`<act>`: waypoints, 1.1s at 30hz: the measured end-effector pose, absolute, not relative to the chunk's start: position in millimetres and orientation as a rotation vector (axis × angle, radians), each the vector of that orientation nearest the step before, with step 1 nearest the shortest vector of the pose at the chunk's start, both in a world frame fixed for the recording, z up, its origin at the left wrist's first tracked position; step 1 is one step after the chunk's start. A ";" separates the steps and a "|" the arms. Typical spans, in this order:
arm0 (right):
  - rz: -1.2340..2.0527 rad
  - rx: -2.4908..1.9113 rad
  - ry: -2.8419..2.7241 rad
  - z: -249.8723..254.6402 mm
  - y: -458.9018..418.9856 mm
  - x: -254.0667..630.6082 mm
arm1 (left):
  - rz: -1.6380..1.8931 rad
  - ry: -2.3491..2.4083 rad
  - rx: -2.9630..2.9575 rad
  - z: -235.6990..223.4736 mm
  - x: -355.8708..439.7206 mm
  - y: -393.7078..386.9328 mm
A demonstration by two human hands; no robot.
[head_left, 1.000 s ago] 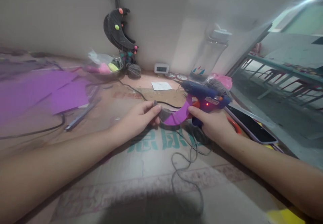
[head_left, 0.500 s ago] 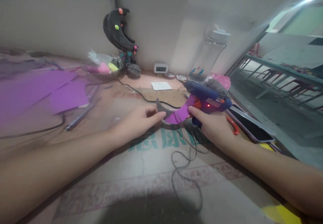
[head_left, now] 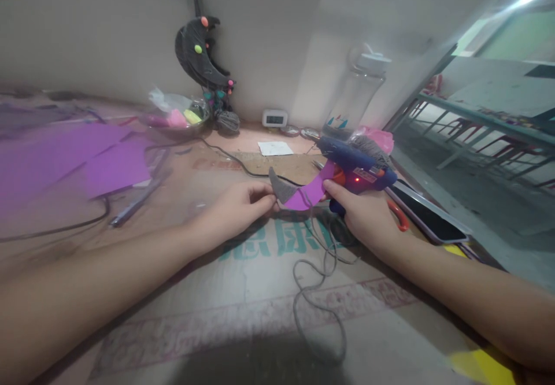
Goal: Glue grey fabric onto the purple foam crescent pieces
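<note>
A purple paper crescent (head_left: 310, 193) is held between my two hands above the table. Grey yarn (head_left: 282, 187) is wrapped around its left tip. My left hand (head_left: 249, 203) is closed, thumb and fingers pinching at the wrapped end's lower edge. My right hand (head_left: 366, 211) pinches the crescent's right part under the thumb. Right behind that hand is a blue glue gun (head_left: 353, 156) with an orange trigger and a lit red light; whether the hand touches it I cannot tell. A loose grey strand (head_left: 299, 298) trails from the crescent in loops over the table.
Purple sheets (head_left: 117, 168) and a pen-like stick (head_left: 139, 191) lie left. Along the wall are a bowl of coloured pieces (head_left: 177, 122), a dark hanging crescent (head_left: 193, 55), a small digital clock (head_left: 274, 118) and a clear bottle (head_left: 358, 96). A phone (head_left: 427, 214) lies right.
My left thumb has slid left off the grey yarn wrapping to the edge of the tip, so more of the wrapped part shows. My right hand holds nearly the same position.
</note>
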State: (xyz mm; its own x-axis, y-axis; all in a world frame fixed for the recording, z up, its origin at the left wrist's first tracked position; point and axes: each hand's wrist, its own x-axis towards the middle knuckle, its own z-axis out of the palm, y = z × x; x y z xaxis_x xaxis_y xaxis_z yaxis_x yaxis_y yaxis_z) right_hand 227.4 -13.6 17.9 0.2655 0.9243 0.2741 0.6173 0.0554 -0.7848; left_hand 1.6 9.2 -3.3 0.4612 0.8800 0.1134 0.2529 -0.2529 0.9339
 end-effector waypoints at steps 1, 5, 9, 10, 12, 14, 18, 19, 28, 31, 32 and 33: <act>0.424 -1.660 -1.440 17.3 -13.3 228.0 | 0.836 0.970 1.747 -3.3 1.9 9.4; 0.376 -1.639 -1.441 15.6 -12.7 229.6 | 0.868 0.947 1.691 -3.6 2.9 10.3; 0.383 -1.639 -1.433 15.3 -12.7 229.5 | 0.895 0.933 1.673 -3.8 1.7 10.6; 0.391 -1.646 -1.430 15.7 -12.8 229.1 | 0.889 0.933 1.681 -3.8 1.2 10.5; 0.404 -1.656 -1.428 17.0 -13.4 227.9 | 0.862 0.926 1.703 -3.8 0.5 10.0; 0.408 -1.664 -1.430 18.4 -14.0 226.9 | 0.837 0.925 1.716 -3.4 0.5 9.4; 0.409 -1.652 -1.447 19.2 -14.8 226.6 | 0.891 0.937 1.640 -0.6 2.1 8.1; 0.396 -1.645 -1.443 18.8 -14.8 226.8 | 0.895 0.939 1.634 0.3 2.3 7.9; 0.388 -1.524 -1.472 11.1 -10.6 229.9 | 0.771 1.017 1.785 2.0 0.0 4.7; 0.391 -1.490 -1.468 10.1 -9.8 230.2 | 0.786 0.988 1.763 1.7 0.2 3.5; 0.391 -1.483 -1.463 10.0 -9.6 230.4 | 0.786 0.983 1.756 1.8 0.2 3.1; 0.391 -1.477 -1.457 9.9 -9.6 230.8 | 0.784 0.984 1.752 2.0 0.2 2.9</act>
State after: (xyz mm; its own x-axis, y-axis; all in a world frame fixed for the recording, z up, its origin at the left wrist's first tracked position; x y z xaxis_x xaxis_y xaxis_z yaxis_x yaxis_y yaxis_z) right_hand 230.8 -9.6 9.9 0.2265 0.8901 0.3955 0.5724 0.2069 -0.7934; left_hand 0.2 2.9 2.0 0.4719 0.8782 0.0783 0.2728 -0.2299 0.9342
